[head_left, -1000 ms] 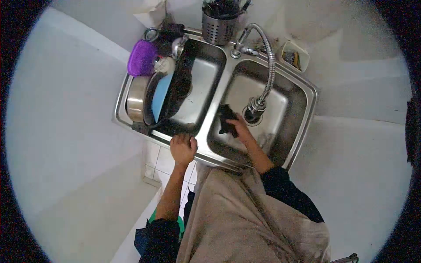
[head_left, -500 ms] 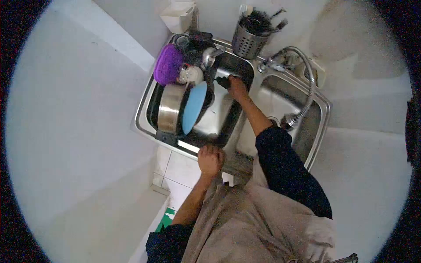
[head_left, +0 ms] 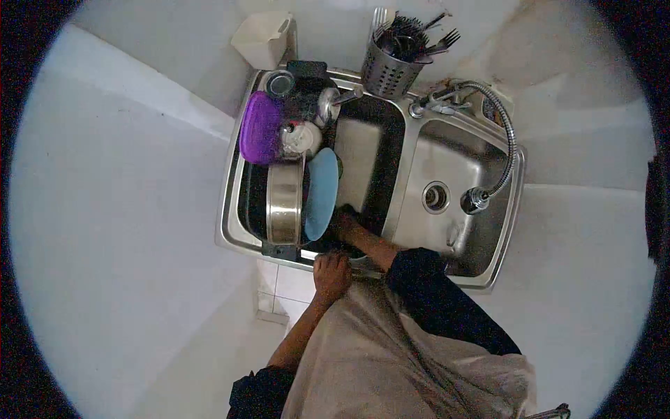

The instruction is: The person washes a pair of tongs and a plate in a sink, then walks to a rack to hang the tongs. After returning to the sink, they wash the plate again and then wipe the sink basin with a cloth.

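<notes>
Deep in the front part of the left sink basin (head_left: 359,164), my right hand (head_left: 344,227) is closed around a small black cloth-like thing (head_left: 346,209); shadow hides most of its fingers. Just left of that hand, a light blue plate (head_left: 322,195) stands on edge against a steel pot (head_left: 284,204). My left hand (head_left: 332,275) has its fingers curled over the front rim of the sink (head_left: 305,263).
A purple container (head_left: 260,129), a white round item (head_left: 301,140) and a metal ladle-like utensil (head_left: 328,106) crowd the basin's left side. Behind stands a perforated cutlery holder (head_left: 388,71). A flexible faucet (head_left: 511,133) arches over the right basin (head_left: 457,167) with its drain (head_left: 436,197).
My right hand has drawn the black cloth-like thing from the back of the basin towards the front. My left hand stays on the rim. The camera view has shifted slightly.
</notes>
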The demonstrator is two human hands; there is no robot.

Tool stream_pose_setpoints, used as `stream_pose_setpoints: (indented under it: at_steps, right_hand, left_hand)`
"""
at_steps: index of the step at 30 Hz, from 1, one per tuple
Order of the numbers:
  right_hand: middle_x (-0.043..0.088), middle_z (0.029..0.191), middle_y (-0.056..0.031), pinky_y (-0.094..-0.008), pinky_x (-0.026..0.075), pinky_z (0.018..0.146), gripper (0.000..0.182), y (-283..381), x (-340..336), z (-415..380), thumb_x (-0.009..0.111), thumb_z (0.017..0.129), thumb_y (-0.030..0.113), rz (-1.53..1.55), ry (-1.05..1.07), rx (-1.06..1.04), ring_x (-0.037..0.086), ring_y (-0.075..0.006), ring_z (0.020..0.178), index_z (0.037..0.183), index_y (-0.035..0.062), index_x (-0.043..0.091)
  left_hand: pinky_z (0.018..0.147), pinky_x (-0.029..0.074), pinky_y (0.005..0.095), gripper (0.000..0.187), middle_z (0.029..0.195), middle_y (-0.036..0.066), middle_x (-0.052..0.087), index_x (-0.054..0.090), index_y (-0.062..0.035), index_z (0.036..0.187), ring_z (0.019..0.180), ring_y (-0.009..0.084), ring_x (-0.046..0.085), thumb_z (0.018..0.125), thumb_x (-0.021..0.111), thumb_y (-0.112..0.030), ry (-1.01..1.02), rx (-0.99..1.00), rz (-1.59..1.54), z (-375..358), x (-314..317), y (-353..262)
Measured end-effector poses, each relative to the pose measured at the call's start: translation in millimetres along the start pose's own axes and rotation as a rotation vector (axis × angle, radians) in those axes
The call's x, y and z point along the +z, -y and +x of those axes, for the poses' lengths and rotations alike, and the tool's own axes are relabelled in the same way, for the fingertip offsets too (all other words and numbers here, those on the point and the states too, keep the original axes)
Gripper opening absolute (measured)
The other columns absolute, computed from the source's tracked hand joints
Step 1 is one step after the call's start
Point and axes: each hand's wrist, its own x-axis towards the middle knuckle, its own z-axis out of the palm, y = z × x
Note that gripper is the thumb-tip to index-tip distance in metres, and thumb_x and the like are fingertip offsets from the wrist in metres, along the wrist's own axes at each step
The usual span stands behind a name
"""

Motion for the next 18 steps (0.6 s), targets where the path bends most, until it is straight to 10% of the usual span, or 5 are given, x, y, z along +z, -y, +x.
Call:
stream_pose_setpoints:
  at_steps: [8,15,18]
  right_hand:
    - [0.060,0.100,-0.0193,-0.0463,0.045,0.081,0.027,-74,-57,41,0.051,0.081,0.022,0.197,0.913,-0.076,0.057,-0.0356,0.093,0.100,0.0050,0.062]
    - [0.056,0.113,-0.0165,-0.0494,0.041,0.089,0.031,-178,-60,216,0.050,0.081,0.025,-0.506,-0.414,-0.158,0.055,-0.0341,0.101,0.103,0.0046,0.061]
    - [0.049,0.124,-0.0127,-0.0492,0.040,0.089,0.033,-189,-84,202,0.048,0.084,0.026,-0.639,-0.111,-0.088,0.054,-0.0345,0.102,0.108,0.0065,0.059]
  left_hand:
    - [0.081,0.039,0.0438,0.024,0.090,0.010,0.055,0.058,-0.0077,0.094,0.086,0.0266,0.053,0.075,0.057,-0.023,-0.024,0.010,0.124,8,-3,-6]
    - [0.078,0.039,0.0435,0.021,0.085,0.008,0.054,0.058,-0.0085,0.089,0.081,0.0257,0.053,0.073,0.056,-0.023,-0.036,0.023,0.116,12,-2,-4]
    - [0.077,0.040,0.0441,0.021,0.084,0.008,0.055,0.059,-0.0084,0.089,0.081,0.0257,0.053,0.072,0.057,-0.022,-0.039,0.032,0.120,2,2,-1]
